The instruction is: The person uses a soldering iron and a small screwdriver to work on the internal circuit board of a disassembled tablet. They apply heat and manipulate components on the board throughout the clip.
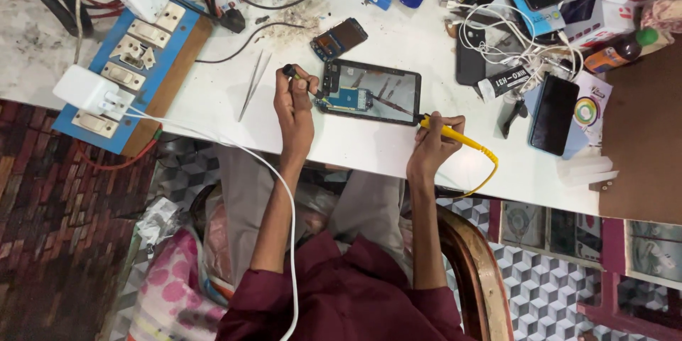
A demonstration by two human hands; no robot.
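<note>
An opened phone (373, 91) lies on the white table (369, 145), its blue circuit board (349, 98) exposed at the left end. My left hand (293, 106) grips a black-handled tool (298, 77) whose tip reaches the phone's left edge. My right hand (433, 143) holds a yellow probe (455, 135) with a yellow cord; its tip touches the phone's lower right corner. Both forearms cross the table's near edge.
Metal tweezers (253, 82) lie left of my left hand. A blue switchboard (128, 64) with a white charger (89, 91) sits far left. A small loose board (339, 38), another black phone (553, 115), white cables (511, 35), boxes and a bottle (619, 50) crowd the back and right.
</note>
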